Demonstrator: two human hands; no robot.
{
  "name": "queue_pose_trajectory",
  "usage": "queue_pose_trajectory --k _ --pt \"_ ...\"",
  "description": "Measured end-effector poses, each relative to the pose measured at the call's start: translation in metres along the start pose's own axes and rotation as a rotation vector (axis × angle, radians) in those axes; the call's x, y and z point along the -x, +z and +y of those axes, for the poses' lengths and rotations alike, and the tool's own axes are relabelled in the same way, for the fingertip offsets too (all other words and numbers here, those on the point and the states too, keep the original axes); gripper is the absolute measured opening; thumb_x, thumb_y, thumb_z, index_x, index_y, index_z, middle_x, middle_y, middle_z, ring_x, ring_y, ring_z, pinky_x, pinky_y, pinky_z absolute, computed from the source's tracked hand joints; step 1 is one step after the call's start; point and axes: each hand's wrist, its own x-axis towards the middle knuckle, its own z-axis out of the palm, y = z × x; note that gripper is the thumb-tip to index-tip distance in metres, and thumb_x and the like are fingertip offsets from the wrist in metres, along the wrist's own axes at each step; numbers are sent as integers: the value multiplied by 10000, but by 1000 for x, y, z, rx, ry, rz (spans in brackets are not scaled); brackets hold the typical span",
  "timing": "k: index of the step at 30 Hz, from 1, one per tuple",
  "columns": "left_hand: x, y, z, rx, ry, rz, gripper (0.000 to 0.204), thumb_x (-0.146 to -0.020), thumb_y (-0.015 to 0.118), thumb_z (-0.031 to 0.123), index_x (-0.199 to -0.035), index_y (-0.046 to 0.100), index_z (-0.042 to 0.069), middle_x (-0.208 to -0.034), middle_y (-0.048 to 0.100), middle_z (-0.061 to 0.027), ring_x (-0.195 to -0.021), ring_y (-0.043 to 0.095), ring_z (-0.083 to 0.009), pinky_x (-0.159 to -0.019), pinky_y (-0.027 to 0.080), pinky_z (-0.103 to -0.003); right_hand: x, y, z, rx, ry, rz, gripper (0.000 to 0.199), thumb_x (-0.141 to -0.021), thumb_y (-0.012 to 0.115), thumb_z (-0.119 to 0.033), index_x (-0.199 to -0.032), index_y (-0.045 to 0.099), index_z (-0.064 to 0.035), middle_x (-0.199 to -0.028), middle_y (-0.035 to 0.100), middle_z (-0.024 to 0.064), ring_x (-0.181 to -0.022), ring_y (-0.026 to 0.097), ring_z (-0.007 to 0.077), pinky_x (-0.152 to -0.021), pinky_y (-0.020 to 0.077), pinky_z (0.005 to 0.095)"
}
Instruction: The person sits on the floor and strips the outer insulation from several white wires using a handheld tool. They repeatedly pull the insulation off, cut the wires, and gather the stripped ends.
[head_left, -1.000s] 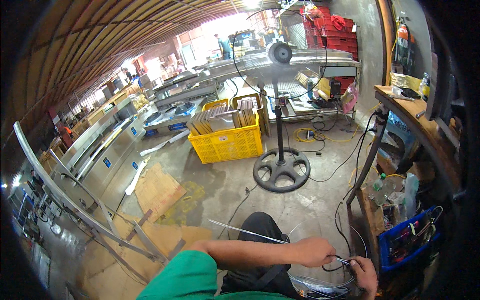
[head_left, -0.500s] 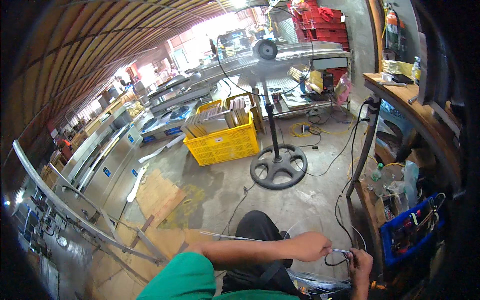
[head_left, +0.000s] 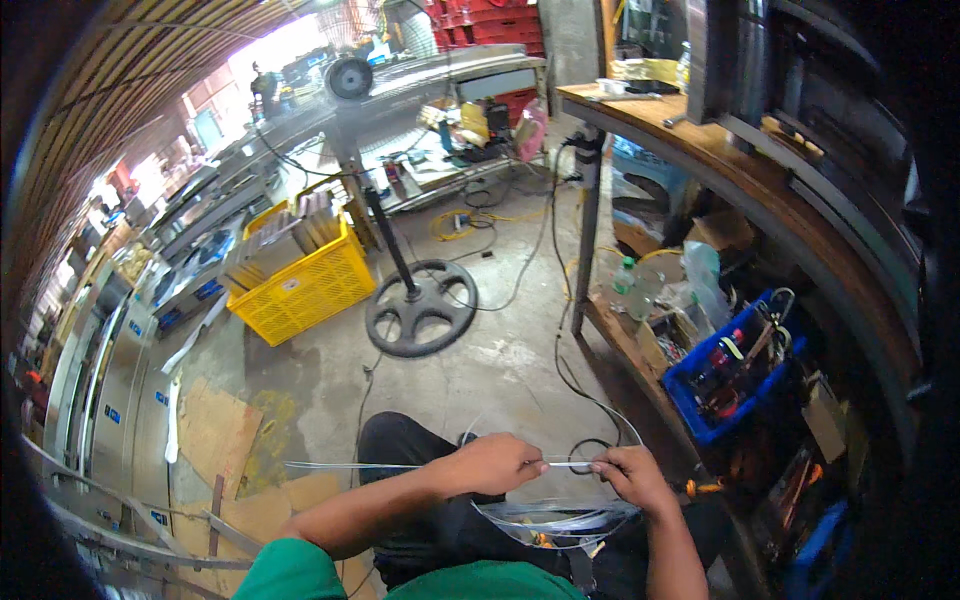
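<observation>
Now your left hand (head_left: 490, 463) and right hand (head_left: 637, 478) pinch a thin, pale, straight strand (head_left: 570, 464) over a glossy, looped bundle (head_left: 545, 518), while the blue plastic bin (head_left: 686, 407) appears nearer centre than before.

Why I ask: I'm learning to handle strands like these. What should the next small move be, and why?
Probably slide the right hand a little along the pale strand while the left hand pinches it: both hands grip it, the span between them looks straight, and loose pale loops show below them.
</observation>
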Motion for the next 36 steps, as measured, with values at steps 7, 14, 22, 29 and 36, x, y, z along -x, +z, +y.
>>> queue_pose_trajectory --k 7,14,22,29,36 --pt "-1 -3 5 -15 19 -35 365 -974 493 354 -948 677 40 -723 629 -211 -668 608 -413 -653 464 -510 3 -13 -8 -157 36 -139 288 -926 608 -278 -824 645 -11 -625 596 103 -585 583 229 -558 441 363" --pt "-13 8 12 -114 -43 90 313 -967 494 331 -910 621 51 -734 623 -192 -732 609 -423 -671 459 -530 2 -13 -8 -14 9 47 222 -906 622 -229 -857 666 -17 -745 642 146 -685 621 308 -621 471 390" --pt "-48 18 34 -165 -23 68 300 -952 502 329 -932 638 63 -755 639 -201 -741 614 -429 -672 464 -536 2 -10 -7 167 -60 113 191 -883 653 -233 -864 680 -45 -767 650 146 -698 621 338 -622 480 407" --pt "-61 19 35 -97 -59 65 393 -951 514 380 -855 670 33 -777 654 -203 -766 625 -419 -695 484 -505 5 -9 7 94 -68 163 144 -852 688 -196 -883 696 -56 -737 644 146 -666 622 332 -585 471 393" --pt "-79 26 8 271 -64 -116 412 -934 537 401 -882 716 34 -804 673 -192 -763 636 -344 -726 482 -434 5 -17 -6 48 -67 97 156 -853 685 -191 -829 667 -39 -699 609 166 -635 591 348 -569 450 401"
